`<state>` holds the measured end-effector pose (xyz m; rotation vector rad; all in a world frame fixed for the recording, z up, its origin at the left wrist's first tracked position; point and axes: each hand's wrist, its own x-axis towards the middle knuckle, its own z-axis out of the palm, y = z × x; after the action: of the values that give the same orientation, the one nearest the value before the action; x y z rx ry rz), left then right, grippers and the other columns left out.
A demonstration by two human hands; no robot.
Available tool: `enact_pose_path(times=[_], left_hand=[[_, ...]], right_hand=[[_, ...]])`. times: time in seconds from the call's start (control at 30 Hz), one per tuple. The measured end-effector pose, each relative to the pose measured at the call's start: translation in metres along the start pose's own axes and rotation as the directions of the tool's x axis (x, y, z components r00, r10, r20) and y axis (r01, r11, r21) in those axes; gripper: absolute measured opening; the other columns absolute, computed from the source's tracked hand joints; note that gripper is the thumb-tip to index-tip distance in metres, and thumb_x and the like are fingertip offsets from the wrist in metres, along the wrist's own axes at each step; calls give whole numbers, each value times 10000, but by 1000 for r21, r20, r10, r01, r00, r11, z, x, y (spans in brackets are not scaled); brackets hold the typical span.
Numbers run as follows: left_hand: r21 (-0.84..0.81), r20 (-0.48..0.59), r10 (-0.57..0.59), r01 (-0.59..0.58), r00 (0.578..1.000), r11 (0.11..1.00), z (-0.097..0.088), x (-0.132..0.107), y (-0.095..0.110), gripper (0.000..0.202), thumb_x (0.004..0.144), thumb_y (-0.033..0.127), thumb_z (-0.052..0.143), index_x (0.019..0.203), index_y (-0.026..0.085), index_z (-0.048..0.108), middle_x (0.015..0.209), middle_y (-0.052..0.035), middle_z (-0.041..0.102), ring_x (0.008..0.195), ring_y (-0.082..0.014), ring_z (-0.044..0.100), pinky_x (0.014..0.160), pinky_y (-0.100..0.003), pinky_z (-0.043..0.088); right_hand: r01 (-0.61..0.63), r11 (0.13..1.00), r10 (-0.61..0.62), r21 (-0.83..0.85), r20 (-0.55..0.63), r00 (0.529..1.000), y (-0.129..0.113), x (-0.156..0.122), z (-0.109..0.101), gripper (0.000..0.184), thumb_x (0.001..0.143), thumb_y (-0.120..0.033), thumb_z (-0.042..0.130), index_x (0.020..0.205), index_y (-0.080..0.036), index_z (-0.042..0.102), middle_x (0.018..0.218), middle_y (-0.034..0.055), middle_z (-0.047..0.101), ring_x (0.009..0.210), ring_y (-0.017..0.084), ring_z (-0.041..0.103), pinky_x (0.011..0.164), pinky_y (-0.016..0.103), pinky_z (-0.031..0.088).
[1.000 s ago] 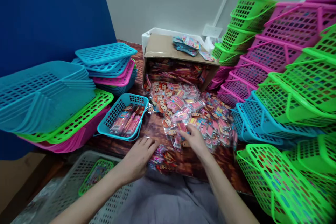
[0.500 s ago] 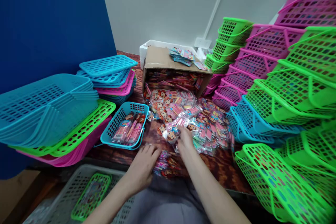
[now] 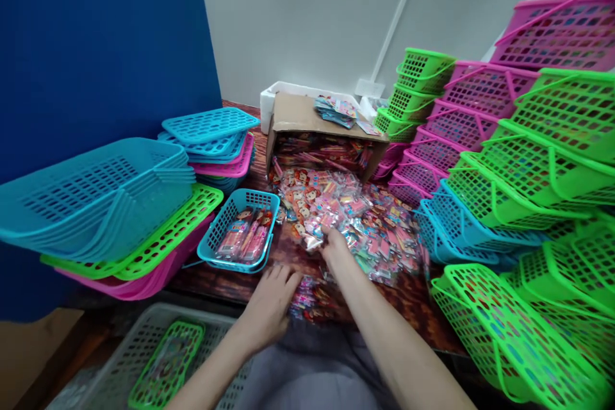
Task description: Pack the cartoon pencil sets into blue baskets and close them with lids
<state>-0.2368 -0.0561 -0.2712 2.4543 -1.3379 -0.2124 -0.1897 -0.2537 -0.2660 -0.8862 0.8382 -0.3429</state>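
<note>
Your right hand [image 3: 336, 249] pinches a flat clear-plastic packet [image 3: 314, 238] jutting left, long axis unclear; your left hand [image 3: 271, 304] half-curls, grip hidden

Your left forearm [image 3: 218, 362], bare, comes in from the near edge and slants toward the far right, ending in your left hand [image 3: 269, 300]. You have that hand palm down, its fingers [image 3: 276, 273] pointing far and slightly parted, its thumb [image 3: 294, 282] set off to the right; the underside is hidden. Your right forearm [image 3: 384, 333], also bare, enters from the near right and slants toward the far left. Your right hand [image 3: 334, 245] lies farther out than your left and apart from it, its grip mostly hidden from view.
</note>
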Motion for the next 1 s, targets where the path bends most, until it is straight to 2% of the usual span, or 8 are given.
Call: enact_pose_path(times=[0.17, 0.23, 0.33, 0.4, 0.57, 0.7, 0.8, 1.0], left_hand=[[13, 1, 25, -25, 1000, 1000, 0, -1, -2, 746, 587, 63, 542, 1314, 210, 462, 1254, -96, 497, 1169, -293, 427, 1053, -447, 333], [12, 10, 38, -38, 999, 999, -1, 0, -4, 735, 593, 64, 549, 1309, 210, 462, 1246, -98, 500, 1164, -295, 429, 1049, -449, 337], [7, 29, 62, -63, 998, 998, -3, 2, -6, 723, 595, 60, 546, 1298, 208, 464, 1232, -98, 504, 1146, -294, 435, 1021, -439, 361], [3, 39, 79, -79, 996, 997, -4, 4, -7, 733, 592, 58, 542, 1303, 212, 453, 1235, -97, 500, 1149, -293, 433, 1009, -434, 368], [-4, 64, 137, -137, 989, 991, -7, 5, -7, 762, 595, 59, 546, 1328, 227, 421, 1266, -98, 485, 1181, -290, 423, 1021, -441, 354], [-20, 89, 164, -163, 982, 986, -10, 5, -8, 767, 596, 49, 533, 1330, 242, 423, 1260, -93, 492, 1186, -287, 427, 1015, -442, 359], [-35, 91, 187, -184, 978, 982, -11, 6, -9, 796, 591, 39, 516, 1351, 247, 408, 1257, -89, 495, 1188, -280, 431, 1021, -441, 358], [-31, 75, 205, -203, 976, 979, -10, 7, -9, 762, 585, 41, 518, 1319, 228, 434, 1289, -101, 482, 1207, -290, 422, 1034, -454, 354]], right_hand=[[233, 931, -233, -282, 34, 972, -32, -31, -51, 162, 608, -163, 751, 647, -173, 594, 595, -38, 578, 584, 142, 535, 616, 264, 472], [359, 801, -323, -479, 159, 933, -51, -48, -78, 134, 585, -122, 752, 645, -166, 641, 705, -6, 603, 694, 159, 546, 716, 277, 473], [636, 124, -317, -762, 577, 753, -62, -73, -106, 287, 704, -78, 613, 937, -207, 722, 1045, 62, 600, 919, 203, 577, 877, 331, 460], [684, -161, -146, -712, 702, 697, -54, -85, -116, 599, 745, -22, 495, 1276, -272, 613, 1195, 87, 553, 1051, 215, 575, 934, 348, 452], [620, -153, -121, -770, 637, 761, -16, -89, -132, 924, 772, -34, 475, 1575, -246, 71, 1280, 115, 580, 1205, 238, 556, 997, 382, 442], [509, -103, -159, -855, 519, 840, -13, -86, -140, 668, 804, -97, 536, 1450, -193, 395, 1156, 102, 667, 1074, 254, 635, 931, 364, 466], [569, -148, -191, -809, 588, 786, -19, -89, -132, 310, 818, -90, 528, 1079, -215, 636, 1084, 66, 673, 1040, 233, 629, 919, 327, 446], [607, -272, -280, -746, 665, 692, -11, -86, -95, 181, 828, -63, 500, 895, -207, 587, 960, 50, 617, 885, 205, 596, 771, 279, 411]])
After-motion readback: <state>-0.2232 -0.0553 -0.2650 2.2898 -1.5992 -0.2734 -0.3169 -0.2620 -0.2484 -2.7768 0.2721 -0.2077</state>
